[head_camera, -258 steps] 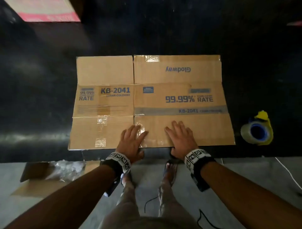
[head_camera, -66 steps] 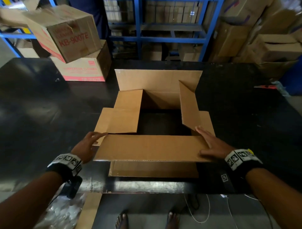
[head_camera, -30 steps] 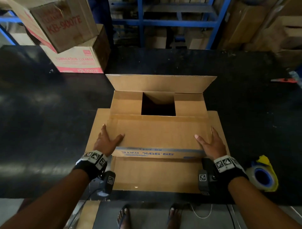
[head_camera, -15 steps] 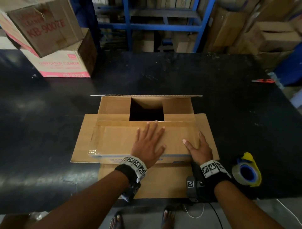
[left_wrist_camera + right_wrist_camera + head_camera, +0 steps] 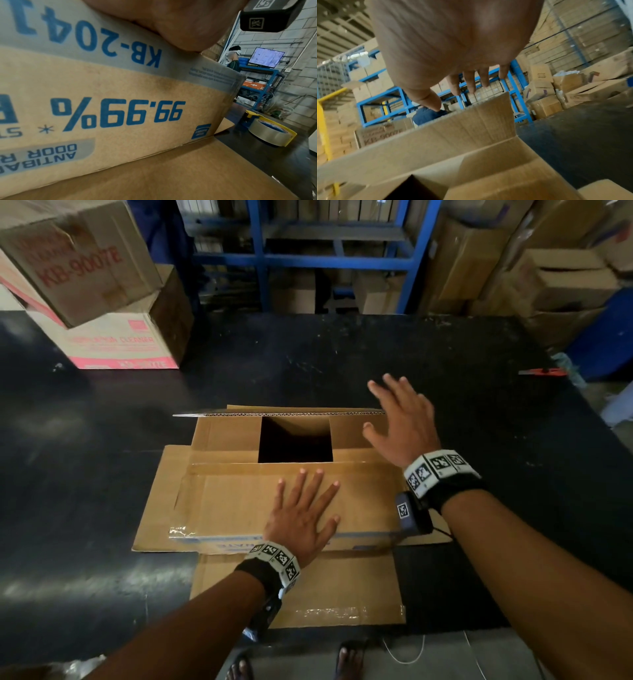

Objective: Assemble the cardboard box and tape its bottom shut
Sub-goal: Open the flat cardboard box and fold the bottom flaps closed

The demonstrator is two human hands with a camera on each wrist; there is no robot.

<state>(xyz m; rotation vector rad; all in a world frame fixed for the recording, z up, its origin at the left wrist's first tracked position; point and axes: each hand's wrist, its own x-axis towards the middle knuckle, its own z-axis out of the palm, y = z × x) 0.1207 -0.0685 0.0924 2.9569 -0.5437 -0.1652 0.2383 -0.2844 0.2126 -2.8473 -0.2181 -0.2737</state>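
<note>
The brown cardboard box (image 5: 239,501) stands on the black table (image 5: 445,405) with its flaps up. Both short flaps lie folded in, and a dark gap (image 5: 294,440) shows between them. My left hand (image 5: 308,501) presses flat, fingers spread, on the near long flap folded over them. The far long flap (image 5: 274,413) stands upright, edge-on to the head view. My right hand (image 5: 397,419) hovers open over the box's far right corner, beside that flap (image 5: 453,135), holding nothing. A clear tape roll in a yellow-blue dispenser (image 5: 271,129) lies on the table right of the box (image 5: 102,94).
Two printed cartons (image 5: 113,337) are stacked at the table's back left. Blue shelving (image 5: 329,261) and piled boxes (image 5: 565,285) stand behind. A red cutter (image 5: 544,371) lies at the far right edge. A person (image 5: 233,60) stands by a monitor in the distance.
My left hand slid from the near flap's left edge to its middle. My right hand lifted off that flap and moved forward to the far right corner. The far flap tilted up to upright.
</note>
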